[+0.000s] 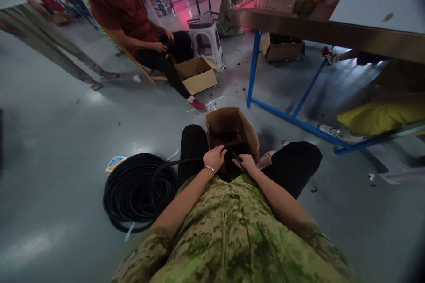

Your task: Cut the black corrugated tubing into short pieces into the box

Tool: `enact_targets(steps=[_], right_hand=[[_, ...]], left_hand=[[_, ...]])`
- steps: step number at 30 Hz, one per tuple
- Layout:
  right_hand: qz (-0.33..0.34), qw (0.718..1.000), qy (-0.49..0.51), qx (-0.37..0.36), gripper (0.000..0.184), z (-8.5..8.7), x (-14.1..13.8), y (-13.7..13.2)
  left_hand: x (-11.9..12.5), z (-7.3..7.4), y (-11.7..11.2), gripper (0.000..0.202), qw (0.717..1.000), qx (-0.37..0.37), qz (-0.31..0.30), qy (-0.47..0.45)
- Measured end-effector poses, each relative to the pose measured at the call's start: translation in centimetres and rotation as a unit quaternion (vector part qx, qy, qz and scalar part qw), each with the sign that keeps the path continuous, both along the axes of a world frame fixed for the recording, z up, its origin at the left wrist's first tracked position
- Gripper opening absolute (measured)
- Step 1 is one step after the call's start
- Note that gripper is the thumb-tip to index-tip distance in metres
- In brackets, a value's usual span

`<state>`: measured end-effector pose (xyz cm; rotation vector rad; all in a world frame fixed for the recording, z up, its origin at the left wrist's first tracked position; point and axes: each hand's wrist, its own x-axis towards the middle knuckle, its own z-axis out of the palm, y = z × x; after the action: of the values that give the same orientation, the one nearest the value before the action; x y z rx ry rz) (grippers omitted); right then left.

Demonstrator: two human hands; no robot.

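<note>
A black hose (189, 160) runs from a large coil (133, 190) on the floor at my left, across my left thigh, into my left hand (215, 158). The fingers of that hand are wrapped round the hose near its end. My right hand (246, 163) is closed on a thin dark object (235, 155), whose kind I cannot make out. Its tip points toward my left fingers. Both hands are over an open cardboard box (249, 130) between my knees. Small dark pieces (229, 136) lie inside the box.
A wooden-topped table (299, 27) with blue legs stands at the right. Ahead, a seated person (133, 26) works beside another cardboard box (201, 80) and a plastic stool (204, 37). Another person stands at the left. Small dark scraps lie on the floor.
</note>
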<state>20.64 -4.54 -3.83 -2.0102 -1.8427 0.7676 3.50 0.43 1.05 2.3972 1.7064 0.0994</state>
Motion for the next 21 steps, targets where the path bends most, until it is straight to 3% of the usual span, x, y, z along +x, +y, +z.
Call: enact_targets(steps=[8, 13, 18, 21], right_hand=[[0.004, 0.998, -0.058, -0.019, 0.046, -0.1, -0.2, 0.1], [-0.017, 0.998, -0.044, -0.044, 0.045, -0.3, -0.4, 0.3], [-0.085, 0.993, 0.047, -0.072, 0.042, -0.9, 0.1, 0.6], [-0.154, 0.966, 0.174, -0.11, 0.042, -1.4, 0.4, 0.9]], left_hand=[[0.0, 0.0, 0.0, 0.038, 1.0, -0.013, -0.018, 0.021], [0.2, -0.3, -0.2, 0.032, 0.997, -0.037, -0.039, 0.051], [0.2, -0.2, -0.3, 0.027, 0.994, -0.052, -0.058, 0.075], [0.2, -0.1, -0.5, 0.027, 0.993, -0.057, -0.07, 0.08]])
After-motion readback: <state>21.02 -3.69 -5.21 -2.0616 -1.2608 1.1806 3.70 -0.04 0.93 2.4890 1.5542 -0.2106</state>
